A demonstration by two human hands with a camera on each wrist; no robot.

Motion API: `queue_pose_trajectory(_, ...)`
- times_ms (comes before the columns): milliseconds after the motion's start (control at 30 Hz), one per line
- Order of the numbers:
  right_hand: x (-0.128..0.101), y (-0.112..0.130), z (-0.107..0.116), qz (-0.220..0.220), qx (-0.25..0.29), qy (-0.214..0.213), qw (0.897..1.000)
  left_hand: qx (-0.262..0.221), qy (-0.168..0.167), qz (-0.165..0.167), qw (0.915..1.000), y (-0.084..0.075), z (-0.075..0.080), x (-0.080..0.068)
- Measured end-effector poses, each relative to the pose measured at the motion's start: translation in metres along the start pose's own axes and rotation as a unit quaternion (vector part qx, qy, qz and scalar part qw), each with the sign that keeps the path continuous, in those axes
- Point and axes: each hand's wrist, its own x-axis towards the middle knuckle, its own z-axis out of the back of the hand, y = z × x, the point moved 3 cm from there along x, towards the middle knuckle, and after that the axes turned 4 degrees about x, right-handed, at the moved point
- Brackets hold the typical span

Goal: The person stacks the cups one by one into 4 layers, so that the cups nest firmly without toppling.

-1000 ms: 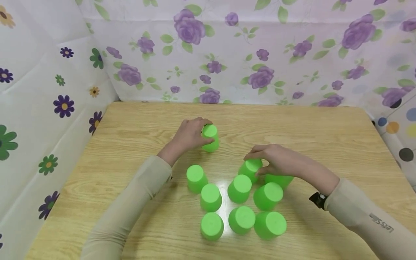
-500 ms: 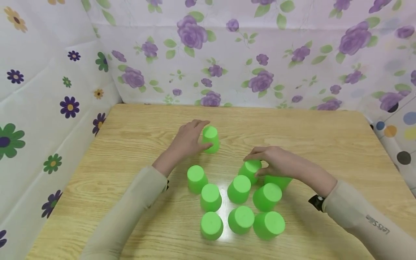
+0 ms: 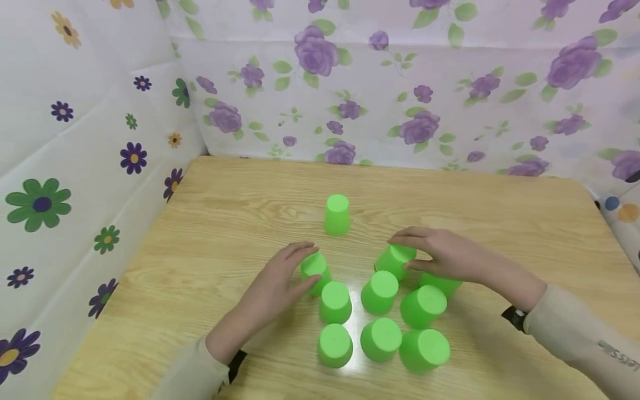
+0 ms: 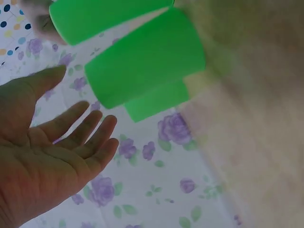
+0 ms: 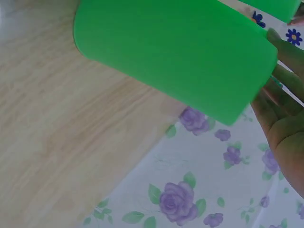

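Note:
Several green plastic cups stand upside down on a wooden table (image 3: 210,233). One cup (image 3: 337,214) stands alone, farther back than the rest. My left hand (image 3: 300,266) is open beside the back-left cup (image 3: 315,268) of the cluster, fingers straight and palm facing it. In the left wrist view the left hand (image 4: 71,137) shows a gap to the cups (image 4: 142,66). My right hand (image 3: 405,253) grips the back-right cup (image 3: 396,260) from above, fingers curled over its base. The right wrist view shows that cup (image 5: 171,57) close up, with fingertips (image 5: 285,71) at its end.
The other cups (image 3: 380,291) sit packed in rows toward the near edge, one (image 3: 442,284) partly hidden under my right wrist. Floral cloth walls (image 3: 350,100) enclose the table at the back and left. Bare wood lies to the left, right and behind the lone cup.
My left hand let go of the lone far cup and drew back to the cluster's back-left cup, now open. The right hand stays on its cup. The head view shifted slightly.

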Motion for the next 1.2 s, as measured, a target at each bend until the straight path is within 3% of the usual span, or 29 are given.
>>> queue_pose_trajectory(133, -0.001, 0.005, 0.014, 0.038, -0.027, -0.042, 0.998, -0.061, -0.028, 0.034, 0.9972, 0.003, -0.011, -0.014)
queue_pose_trajectory(267, 0.001, 0.007, 0.030, 0.072, -0.047, -0.061, 0.994, -0.096, -0.043, 0.043, 0.9936, 0.007, -0.019, -0.022)
queue_pose_trajectory(433, 0.014, -0.001, 0.056, 0.079, -0.059, -0.089, 0.991, -0.082, -0.049, 0.033, 0.9948, 0.009, -0.019, -0.020)
queue_pose_trajectory(533, 0.026, -0.012, 0.067, 0.051, -0.057, -0.097, 0.992, -0.069, -0.053, 0.020, 0.9960, 0.010, -0.017, -0.017)
queue_pose_trajectory(767, 0.055, -0.042, 0.063, -0.037, -0.038, -0.044, 0.998, -0.065, -0.013, 0.027, 0.9974, 0.009, -0.015, -0.009)
queue_pose_trajectory(900, 0.070, -0.052, 0.055, -0.046, -0.033, -0.016, 0.998, -0.019, 0.003, 0.021, 0.9996, 0.009, -0.015, -0.006)
queue_pose_trajectory(1067, 0.089, -0.057, 0.049, -0.041, -0.034, 0.001, 0.999, 0.067, 0.000, -0.032, 0.9972, 0.007, -0.011, -0.001)
queue_pose_trajectory(1200, 0.100, -0.056, 0.044, -0.046, -0.032, 0.029, 0.998, 0.056, 0.006, -0.035, 0.9978, 0.005, -0.009, 0.003)
